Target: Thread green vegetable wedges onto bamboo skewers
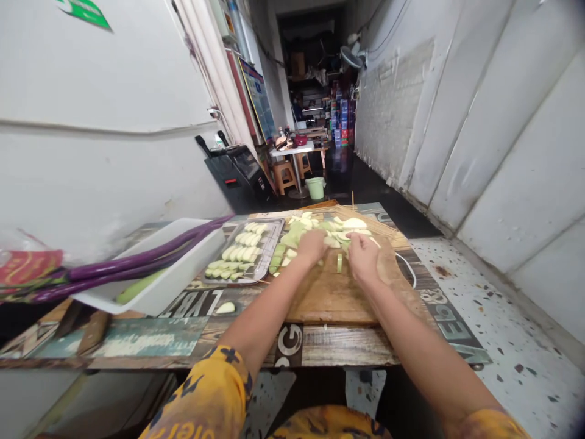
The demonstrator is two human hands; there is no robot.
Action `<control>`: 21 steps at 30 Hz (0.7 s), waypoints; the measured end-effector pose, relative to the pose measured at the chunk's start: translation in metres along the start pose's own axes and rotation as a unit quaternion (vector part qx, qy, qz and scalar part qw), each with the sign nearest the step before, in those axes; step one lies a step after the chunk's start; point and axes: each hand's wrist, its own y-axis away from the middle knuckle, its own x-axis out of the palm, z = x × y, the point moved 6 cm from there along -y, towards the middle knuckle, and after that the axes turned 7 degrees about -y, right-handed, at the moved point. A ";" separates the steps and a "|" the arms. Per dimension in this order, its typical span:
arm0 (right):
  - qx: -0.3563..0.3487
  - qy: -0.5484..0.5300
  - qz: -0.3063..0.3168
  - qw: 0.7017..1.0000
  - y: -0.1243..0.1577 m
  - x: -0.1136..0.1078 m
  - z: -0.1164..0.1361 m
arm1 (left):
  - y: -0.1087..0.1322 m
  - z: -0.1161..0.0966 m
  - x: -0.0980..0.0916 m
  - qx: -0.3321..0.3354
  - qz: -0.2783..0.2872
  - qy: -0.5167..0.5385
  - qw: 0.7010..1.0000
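Note:
My left hand [313, 246] is over the wooden cutting board [338, 299], its fingers closed at a pale green vegetable slice [331, 242]. Facing it, my right hand [363, 255] is pinched beside more slices; what lies between its fingertips is too small to make out. A heap of cut slices [297, 231] spreads around and beyond both hands. One slice [339, 263] stands on edge on the board between my wrists. To the left, a metal tray [265, 259] carries rows of skewered slices [242, 253].
A white bin [159, 286] at the left holds long purple eggplants [150, 256] and a green vegetable [139, 286]. A cut end piece [225, 308] lies on the patterned table [183, 341]. Thin wooden sticks [372, 222] lie behind the board. A green bucket [315, 188] stands on the floor beyond.

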 end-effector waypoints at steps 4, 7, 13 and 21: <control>0.032 -0.040 0.119 0.992 0.012 0.015 0.005 | 0.012 0.026 -0.015 -0.127 -0.068 0.375 0.916; 0.069 -0.040 0.231 0.970 0.029 0.030 0.008 | 0.024 0.042 -0.014 -0.211 0.001 0.594 0.777; 0.075 0.052 0.357 0.930 0.062 0.048 0.013 | 0.035 0.074 -0.028 -0.297 -0.020 0.710 0.638; 0.038 0.110 0.402 0.908 0.075 0.049 0.027 | 0.036 0.085 -0.058 -0.293 -0.097 0.712 0.631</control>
